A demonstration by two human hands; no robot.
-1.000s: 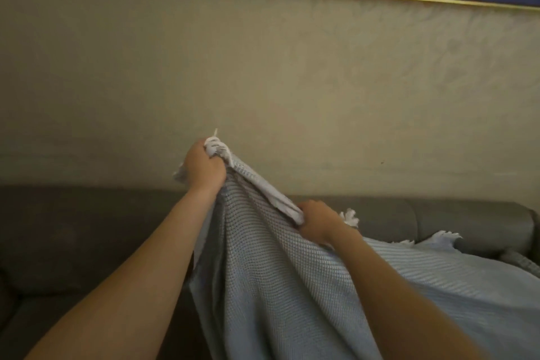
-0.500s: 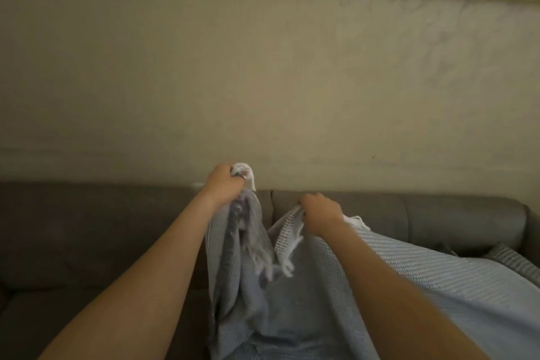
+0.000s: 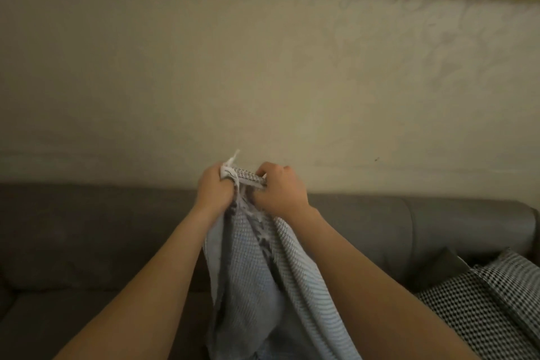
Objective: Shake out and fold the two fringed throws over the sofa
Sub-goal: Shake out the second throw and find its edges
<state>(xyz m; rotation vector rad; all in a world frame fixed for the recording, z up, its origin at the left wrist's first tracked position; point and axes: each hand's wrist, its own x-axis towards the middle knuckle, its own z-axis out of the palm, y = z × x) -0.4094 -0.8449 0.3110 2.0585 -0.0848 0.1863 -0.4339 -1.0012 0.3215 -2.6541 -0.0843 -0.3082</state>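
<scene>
gripping the grey throw edge, left hand beside right hand.

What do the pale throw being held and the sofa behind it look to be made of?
Pale throw: soft woven or knitted cloth, probably cotton-like, going by its waffle-ribbed texture, limp drape and white fringe strands at the gripped edge. Sofa: smooth grey upholstery with a dull sheen, maybe leather or faux leather; dim light leaves that open.

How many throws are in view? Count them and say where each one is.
2. The blue throw hangs from both hands, left and right. The checked throw lies on the sofa at right, partly cut off.
</scene>
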